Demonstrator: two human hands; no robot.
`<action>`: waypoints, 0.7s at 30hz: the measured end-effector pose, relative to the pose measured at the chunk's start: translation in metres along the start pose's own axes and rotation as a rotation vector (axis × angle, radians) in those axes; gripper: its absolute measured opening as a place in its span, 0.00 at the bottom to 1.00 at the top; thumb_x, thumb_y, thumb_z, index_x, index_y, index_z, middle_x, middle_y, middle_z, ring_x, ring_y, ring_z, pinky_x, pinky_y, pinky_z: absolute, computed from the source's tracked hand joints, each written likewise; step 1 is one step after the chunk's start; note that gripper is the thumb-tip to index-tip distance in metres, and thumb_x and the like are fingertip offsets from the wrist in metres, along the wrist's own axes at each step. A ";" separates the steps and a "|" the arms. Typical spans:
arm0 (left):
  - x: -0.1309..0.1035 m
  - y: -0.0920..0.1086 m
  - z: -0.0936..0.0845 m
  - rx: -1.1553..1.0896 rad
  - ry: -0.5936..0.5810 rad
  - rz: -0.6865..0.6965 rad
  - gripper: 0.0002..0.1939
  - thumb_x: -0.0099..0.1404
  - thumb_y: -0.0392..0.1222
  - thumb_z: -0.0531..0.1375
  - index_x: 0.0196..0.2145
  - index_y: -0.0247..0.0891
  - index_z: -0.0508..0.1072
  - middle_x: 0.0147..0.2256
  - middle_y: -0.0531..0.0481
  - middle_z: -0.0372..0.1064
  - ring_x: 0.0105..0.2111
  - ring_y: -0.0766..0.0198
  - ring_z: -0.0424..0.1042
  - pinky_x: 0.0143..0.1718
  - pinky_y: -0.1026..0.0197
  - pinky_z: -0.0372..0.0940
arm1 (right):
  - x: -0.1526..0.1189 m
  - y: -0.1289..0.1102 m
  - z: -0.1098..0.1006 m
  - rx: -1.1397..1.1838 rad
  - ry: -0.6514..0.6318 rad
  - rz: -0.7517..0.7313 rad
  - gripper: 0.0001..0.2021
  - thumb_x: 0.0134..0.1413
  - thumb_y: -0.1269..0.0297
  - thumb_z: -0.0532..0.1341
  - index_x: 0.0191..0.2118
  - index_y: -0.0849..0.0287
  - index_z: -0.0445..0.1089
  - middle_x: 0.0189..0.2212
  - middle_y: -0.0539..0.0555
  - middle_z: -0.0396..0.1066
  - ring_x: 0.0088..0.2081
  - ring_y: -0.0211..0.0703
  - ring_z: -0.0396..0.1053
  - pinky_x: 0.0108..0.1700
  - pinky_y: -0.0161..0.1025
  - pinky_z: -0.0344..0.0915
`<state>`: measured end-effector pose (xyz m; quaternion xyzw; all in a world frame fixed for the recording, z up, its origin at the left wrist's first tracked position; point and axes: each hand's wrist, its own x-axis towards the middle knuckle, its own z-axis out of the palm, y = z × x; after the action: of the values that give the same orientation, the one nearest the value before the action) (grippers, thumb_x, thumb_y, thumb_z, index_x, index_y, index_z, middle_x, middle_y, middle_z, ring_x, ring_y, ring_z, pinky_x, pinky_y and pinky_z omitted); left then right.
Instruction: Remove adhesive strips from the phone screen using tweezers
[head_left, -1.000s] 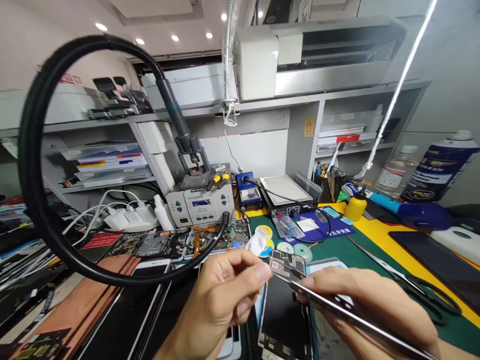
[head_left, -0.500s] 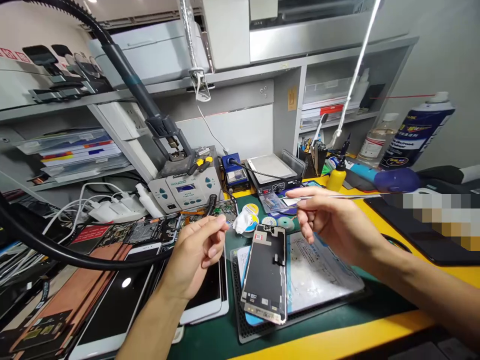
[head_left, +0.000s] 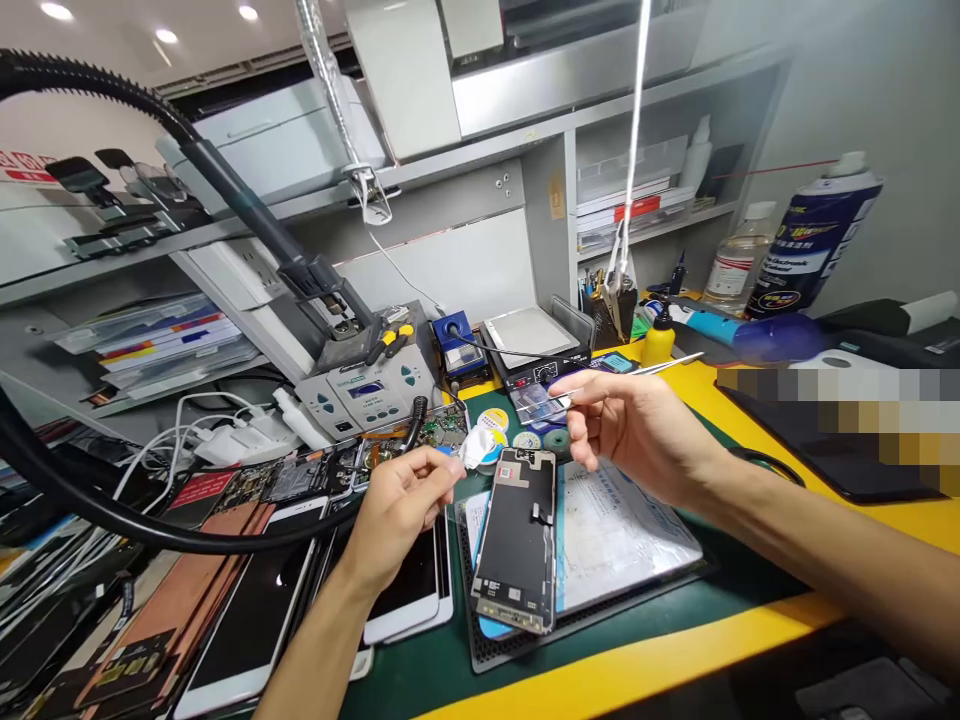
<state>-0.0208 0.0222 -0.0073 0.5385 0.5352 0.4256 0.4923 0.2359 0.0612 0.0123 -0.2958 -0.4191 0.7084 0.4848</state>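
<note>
The phone screen panel [head_left: 517,540] lies face down on a black perforated mat [head_left: 600,625] at the near middle of the green bench mat [head_left: 420,680], its top end pointing to 12 o'clock and its lower end tilted slightly toward 7 o'clock. Neither hand touches it.

At about 1 o'clock from the panel, the right hand [head_left: 637,430] hovers above the bench, fingers pinched together on a pair of slim metal tweezers [head_left: 630,378]; the tweezer tips point toward 9 o'clock and the tail runs out toward 3 o'clock. At about 10 o'clock from the panel, the left hand [head_left: 401,505] is raised, thumb and forefinger closed together at the tips; whether something tiny sits between them cannot be told.

Under the panel, a white printed sheet [head_left: 622,530] spreads out toward 3 o'clock on the perforated mat. At 12 o'clock, just beyond the panel, stand small solder reels [head_left: 536,440] and a crumpled white wipe [head_left: 476,448]. Farther out at 11 o'clock sits a grey rework station [head_left: 367,390], with a black flexible hose [head_left: 90,500] looping away to 9 o'clock. At 8 o'clock, white phones [head_left: 247,620] lie flat. At 2 o'clock stand a yellow bottle [head_left: 658,340] and, well beyond it, a blue spray can [head_left: 814,240].
</note>
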 end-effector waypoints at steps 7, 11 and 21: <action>-0.001 0.000 0.002 0.174 0.045 0.094 0.15 0.64 0.53 0.65 0.37 0.37 0.74 0.31 0.56 0.68 0.29 0.73 0.64 0.32 0.69 0.57 | 0.010 -0.001 -0.004 -0.040 0.070 -0.112 0.12 0.70 0.56 0.60 0.43 0.62 0.71 0.28 0.47 0.71 0.23 0.34 0.69 0.23 0.32 0.68; 0.001 -0.003 0.006 0.209 0.027 0.075 0.18 0.64 0.53 0.65 0.45 0.38 0.71 0.36 0.53 0.72 0.39 0.66 0.70 0.43 0.63 0.62 | 0.013 -0.002 -0.007 -0.080 0.118 -0.145 0.11 0.69 0.59 0.61 0.45 0.62 0.71 0.33 0.49 0.73 0.26 0.36 0.71 0.26 0.33 0.70; 0.013 -0.014 0.023 0.201 -0.065 -0.011 0.22 0.63 0.46 0.67 0.51 0.36 0.67 0.29 0.58 0.71 0.23 0.70 0.66 0.27 0.64 0.58 | 0.020 -0.004 -0.008 -0.151 0.174 -0.178 0.12 0.68 0.63 0.63 0.53 0.61 0.69 0.44 0.54 0.74 0.37 0.42 0.75 0.37 0.42 0.76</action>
<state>0.0007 0.0327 -0.0260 0.5956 0.5620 0.3495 0.4553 0.2375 0.0828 0.0121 -0.3535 -0.4521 0.6007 0.5567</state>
